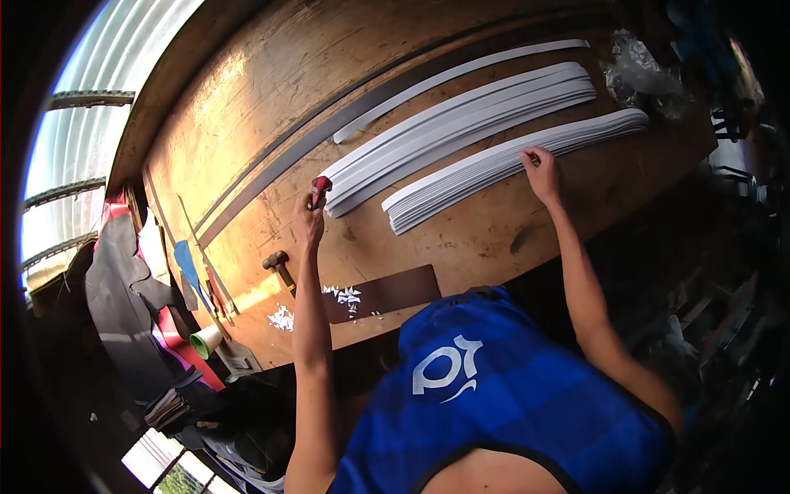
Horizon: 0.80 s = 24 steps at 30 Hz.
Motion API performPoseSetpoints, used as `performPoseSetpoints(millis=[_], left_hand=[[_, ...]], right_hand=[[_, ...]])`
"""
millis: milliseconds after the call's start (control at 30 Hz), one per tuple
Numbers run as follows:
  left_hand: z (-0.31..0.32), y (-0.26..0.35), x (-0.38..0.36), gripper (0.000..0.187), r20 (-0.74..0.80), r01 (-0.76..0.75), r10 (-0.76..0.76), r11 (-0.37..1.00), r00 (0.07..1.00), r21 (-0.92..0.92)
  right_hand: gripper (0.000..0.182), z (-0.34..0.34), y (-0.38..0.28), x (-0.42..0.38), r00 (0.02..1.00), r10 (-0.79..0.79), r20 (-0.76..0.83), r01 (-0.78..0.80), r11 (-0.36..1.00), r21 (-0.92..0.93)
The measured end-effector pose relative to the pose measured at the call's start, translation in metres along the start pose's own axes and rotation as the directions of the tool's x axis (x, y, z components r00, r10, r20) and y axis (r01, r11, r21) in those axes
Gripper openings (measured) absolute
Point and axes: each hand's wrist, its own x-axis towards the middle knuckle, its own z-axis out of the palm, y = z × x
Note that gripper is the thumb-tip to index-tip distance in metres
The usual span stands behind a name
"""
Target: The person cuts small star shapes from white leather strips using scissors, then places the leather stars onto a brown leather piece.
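Observation:
My left hand [309, 221] is closed around a small red object [321, 186] with a dark part; its exact kind cannot be made out. It is held up by the left end of a wide stack of long white strips [461, 123]. Fingers curled into a pinch, my right hand [541, 175] is at the near edge of a second bundle of white strips [494, 169]. What sits between those fingertips, if anything, is too small to tell. A single white strip [461, 81] lies farther back.
A long dark strip [276, 171] runs behind the stacks. Near me are a hammer [278, 265], a brown board [399, 295] and white scraps [281, 318]. A blue tool [188, 263] and a roll [206, 340] lie left. Clear plastic [642, 74] sits back right.

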Motion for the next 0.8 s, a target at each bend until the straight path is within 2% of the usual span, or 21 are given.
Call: performPoseSetpoints(millis=[33,100,133,167,233,300,333,367,433,467,567,600,633,700,733,800], left_hand=[[-0.003,0.009,-0.011,0.027,-0.008,0.005,-0.005,1.000,1.000,-0.005],[-0.010,0.029,-0.041,0.026,-0.056,0.023,-0.031,0.991,0.998,-0.135],[-0.012,0.033,-0.058,0.026,-0.152,-0.075,0.072,0.997,0.986,-0.017],[-0.012,0.026,-0.072,0.027,-0.182,-0.125,0.112,0.990,0.977,-0.063],[-0.019,0.020,-0.108,0.024,-0.282,-0.193,0.210,0.977,0.936,0.088],[-0.027,0.026,-0.152,0.021,-0.233,0.006,-0.082,0.951,0.969,-0.310],[-0.038,0.030,-0.175,0.019,-0.172,0.053,-0.093,0.972,0.981,-0.227],[-0.032,0.007,-0.195,0.017,-0.172,0.077,-0.135,0.948,0.976,-0.308],[-0.026,-0.015,-0.233,0.015,-0.090,0.171,-0.276,0.787,0.957,-0.593],[-0.022,-0.029,-0.251,0.015,-0.182,0.083,-0.208,0.845,0.961,-0.528],[-0.004,-0.050,-0.295,0.022,-0.226,0.045,-0.219,0.805,0.949,-0.592],[0.004,-0.060,-0.304,0.024,-0.218,0.037,-0.196,0.819,0.956,-0.573],[0.005,-0.054,-0.310,0.025,-0.227,0.017,-0.158,0.854,0.961,-0.521],[0.016,-0.071,-0.319,0.026,-0.196,-0.025,-0.091,0.853,0.976,-0.521],[0.019,-0.072,-0.322,0.022,-0.179,0.002,-0.144,0.786,0.973,-0.618],[0.014,-0.062,-0.327,0.018,-0.246,-0.033,-0.133,0.818,0.960,-0.574]], right_hand=[[0.017,0.019,-0.022,-0.005,0.994,-0.089,0.071,0.092,0.995,-0.045],[0.021,0.060,-0.059,-0.013,0.939,-0.101,0.330,0.118,0.993,-0.031],[0.023,0.079,-0.083,-0.016,0.891,-0.095,0.443,0.133,0.990,-0.055],[0.024,0.096,-0.104,-0.020,0.829,-0.086,0.552,0.154,0.985,-0.078],[0.028,0.135,-0.123,-0.020,0.728,-0.184,0.660,0.282,0.958,-0.044],[0.030,0.162,-0.136,-0.018,0.623,-0.234,0.746,0.473,0.873,-0.120],[0.026,0.172,-0.138,-0.014,0.565,-0.221,0.795,0.508,0.852,-0.124],[0.027,0.180,-0.138,-0.013,0.534,-0.202,0.821,0.549,0.822,-0.154],[0.029,0.189,-0.142,-0.008,0.484,-0.127,0.866,0.596,0.772,-0.219],[0.028,0.186,-0.152,-0.008,0.472,-0.081,0.878,0.566,0.791,-0.232],[0.032,0.184,-0.148,-0.009,0.496,-0.161,0.853,0.591,0.783,-0.195],[0.033,0.181,-0.151,-0.011,0.501,-0.164,0.850,0.599,0.774,-0.204],[0.034,0.175,-0.154,-0.014,0.492,-0.248,0.835,0.635,0.758,-0.149],[0.033,0.159,-0.171,-0.030,0.454,-0.262,0.852,0.601,0.795,-0.076],[0.033,0.149,-0.186,-0.046,0.421,-0.255,0.870,0.595,0.802,-0.052],[0.032,0.137,-0.200,-0.084,0.342,-0.235,0.910,0.580,0.815,-0.008]])
